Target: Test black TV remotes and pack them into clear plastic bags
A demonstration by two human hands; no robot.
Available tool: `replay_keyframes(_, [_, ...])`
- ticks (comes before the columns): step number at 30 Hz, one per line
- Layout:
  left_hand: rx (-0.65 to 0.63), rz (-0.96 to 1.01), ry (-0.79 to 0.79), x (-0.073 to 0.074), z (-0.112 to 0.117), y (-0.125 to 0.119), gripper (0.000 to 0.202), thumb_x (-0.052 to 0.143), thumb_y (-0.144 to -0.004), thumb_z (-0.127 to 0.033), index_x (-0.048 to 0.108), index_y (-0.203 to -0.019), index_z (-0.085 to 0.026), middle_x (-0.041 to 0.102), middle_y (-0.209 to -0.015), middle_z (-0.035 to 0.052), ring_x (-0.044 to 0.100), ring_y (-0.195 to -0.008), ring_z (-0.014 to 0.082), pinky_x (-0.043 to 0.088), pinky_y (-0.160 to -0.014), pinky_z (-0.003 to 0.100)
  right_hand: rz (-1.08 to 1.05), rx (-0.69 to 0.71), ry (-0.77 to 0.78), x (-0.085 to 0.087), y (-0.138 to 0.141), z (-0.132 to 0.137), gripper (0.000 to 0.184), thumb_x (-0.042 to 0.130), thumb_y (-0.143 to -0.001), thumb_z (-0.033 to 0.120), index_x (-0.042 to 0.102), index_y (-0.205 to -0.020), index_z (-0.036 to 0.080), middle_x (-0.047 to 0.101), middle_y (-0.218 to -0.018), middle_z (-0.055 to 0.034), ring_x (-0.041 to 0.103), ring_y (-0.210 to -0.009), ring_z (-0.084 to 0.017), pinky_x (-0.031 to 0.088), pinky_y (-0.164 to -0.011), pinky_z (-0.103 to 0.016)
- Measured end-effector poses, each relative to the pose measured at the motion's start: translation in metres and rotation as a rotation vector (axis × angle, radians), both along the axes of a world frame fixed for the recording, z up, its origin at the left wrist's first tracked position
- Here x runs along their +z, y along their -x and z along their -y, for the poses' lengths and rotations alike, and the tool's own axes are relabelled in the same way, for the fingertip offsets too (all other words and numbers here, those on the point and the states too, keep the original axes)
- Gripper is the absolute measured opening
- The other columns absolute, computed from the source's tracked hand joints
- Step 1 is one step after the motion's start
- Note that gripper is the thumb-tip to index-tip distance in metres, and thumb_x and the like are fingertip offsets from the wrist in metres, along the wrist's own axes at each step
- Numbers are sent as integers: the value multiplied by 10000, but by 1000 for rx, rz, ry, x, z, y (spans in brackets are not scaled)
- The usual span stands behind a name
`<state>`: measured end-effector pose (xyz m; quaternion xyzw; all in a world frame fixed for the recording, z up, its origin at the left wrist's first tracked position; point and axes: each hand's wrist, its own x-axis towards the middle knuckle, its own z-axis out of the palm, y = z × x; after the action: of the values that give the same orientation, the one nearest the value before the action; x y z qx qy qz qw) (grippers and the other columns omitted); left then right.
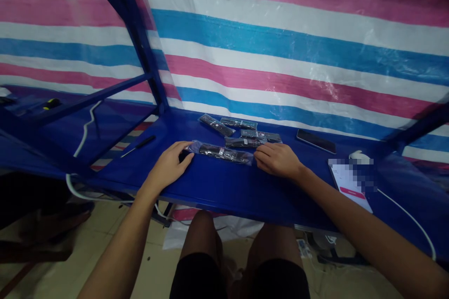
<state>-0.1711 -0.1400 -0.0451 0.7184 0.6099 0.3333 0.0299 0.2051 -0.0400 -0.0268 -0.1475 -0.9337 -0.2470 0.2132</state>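
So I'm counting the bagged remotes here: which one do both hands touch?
The nearest bagged remote, lying crosswise at the front of the blue table. The left hand and right hand touch its ends; the other remotes lie untouched behind.

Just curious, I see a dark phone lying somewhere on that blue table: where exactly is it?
The phone lies flat at the back of the blue table, right of the bagged remotes and beyond the right hand.

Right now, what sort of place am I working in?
Probably a makeshift packing workstation: a blue metal shelf-frame bench, a striped pink, blue and white plastic tarp as backdrop, and black remote controls in clear plastic bags between left hand and right hand.
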Motion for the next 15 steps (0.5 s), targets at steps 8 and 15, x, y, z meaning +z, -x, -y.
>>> replay_keyframes(8, [-13, 8, 21, 3, 3, -3, 452, 526, -1013, -454, 630, -1356, -177, 662, -1339, 123, 657, -1180, 296, 483, -1096, 450, 77, -25, -45, 27, -9, -5, 178, 536, -1010, 217, 691, -929, 188, 730, -910, -49, 583, -776, -176, 350, -645, -319])
replay_keyframes(15, [-26, -32, 12, 0, 1, -1, 471, 557, -994, -482, 639, -1343, -176, 658, -1350, 129, 640, -1217, 304, 471, -1115, 468, -92, -114, -171, 84, -19, -12, 186, 535, -1028, 258, 707, -1038, 188, 765, -1007, -68, 648, -843, -188, 361, -629, -298])
